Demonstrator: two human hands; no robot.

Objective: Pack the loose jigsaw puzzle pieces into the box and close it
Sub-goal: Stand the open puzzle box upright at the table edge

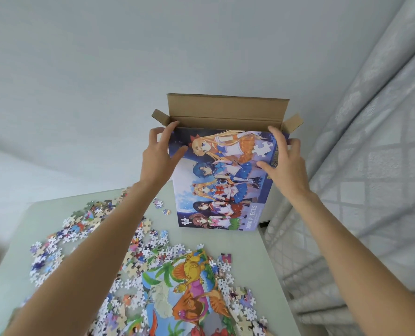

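Currently box (222, 180) stands on end at far edge of tabletop (15, 263), top flap (227, 106) and both side tabs folded back, mouth open upward. Left hand (159, 154) grips upper left corner, thumb on printed face, fingers (171, 128) curled over the rim. Right hand (282, 158) clasps upper right corner the same way, thumb on front, fingers wrapped round the side. Neither hand holds any pieces.

Loose puzzle pieces (133, 258) lie scattered across near tabletop, well apart from the box mouth, around a printed dinosaur poster (189, 287). Whether anything is already inside the box cannot be told; interior is hidden from this angle.

Judgement: step in hand is readying the box. Best to keep flaps splayed wide, then lay or tilt the box down near the pile so pieces can be scooped in rather than dropped from height. Stood on end it looks tippy.
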